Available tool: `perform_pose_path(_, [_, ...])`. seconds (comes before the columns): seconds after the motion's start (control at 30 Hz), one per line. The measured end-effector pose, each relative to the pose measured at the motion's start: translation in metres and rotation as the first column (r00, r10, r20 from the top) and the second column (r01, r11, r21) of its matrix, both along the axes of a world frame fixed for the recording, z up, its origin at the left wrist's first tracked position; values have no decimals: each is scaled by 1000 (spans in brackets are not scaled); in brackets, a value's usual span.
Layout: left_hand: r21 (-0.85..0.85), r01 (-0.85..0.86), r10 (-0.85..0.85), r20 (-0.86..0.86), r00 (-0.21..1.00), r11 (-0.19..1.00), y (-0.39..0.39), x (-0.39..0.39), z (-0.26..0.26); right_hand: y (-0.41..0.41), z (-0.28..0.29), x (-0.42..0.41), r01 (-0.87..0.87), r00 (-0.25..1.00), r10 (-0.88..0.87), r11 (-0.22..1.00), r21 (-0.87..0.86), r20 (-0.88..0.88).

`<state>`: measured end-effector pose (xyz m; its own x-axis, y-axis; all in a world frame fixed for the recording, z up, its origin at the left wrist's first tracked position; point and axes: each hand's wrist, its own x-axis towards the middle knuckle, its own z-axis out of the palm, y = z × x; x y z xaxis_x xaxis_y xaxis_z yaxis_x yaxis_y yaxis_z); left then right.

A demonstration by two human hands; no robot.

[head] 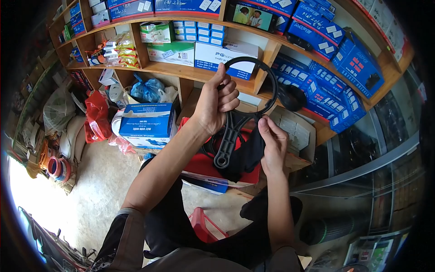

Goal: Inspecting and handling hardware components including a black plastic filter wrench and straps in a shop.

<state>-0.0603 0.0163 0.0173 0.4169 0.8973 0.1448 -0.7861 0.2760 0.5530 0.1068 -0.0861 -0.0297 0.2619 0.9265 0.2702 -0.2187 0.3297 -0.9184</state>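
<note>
In front of my chest I hold up a black plastic ring [276,81]. My left hand [217,93] is closed around its left side, with the thumb pointing up. My right hand [272,141] pinches a black cloth [253,146] against the lower right of the ring. Below the ring is a ribbed black plastic arm [228,146] with a round hole at its end; my left hand hides whether it joins the ring. Under these stands an open red carton [200,166] with more black parts inside, partly covered by the cloth.
Wooden shelves [170,69] full of boxes rise ahead, with a phone [249,17] playing video. A water pump box [146,124] and a red bag [97,115] stand left. An open carton of white pieces [292,131] is right. A red plastic stool [204,221] shows between my legs.
</note>
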Motion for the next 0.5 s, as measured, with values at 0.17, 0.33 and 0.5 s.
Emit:
perform_pose_path(0.17, [123, 104, -116, 92, 989, 987, -7, 2, 8, -1, 4, -1, -106, 994, 105, 994, -13, -35])
perform_pose_path(0.33, [76, 66, -72, 76, 994, 995, 0, 10, -4, -2, 5, -4, 44, 994, -56, 991, 123, 99])
perform_pose_path(0.5, [100, 146, -146, -8, 989, 984, -8, 16, -1, -4, 6, -6, 131, 979, -154, 977, 169, 130])
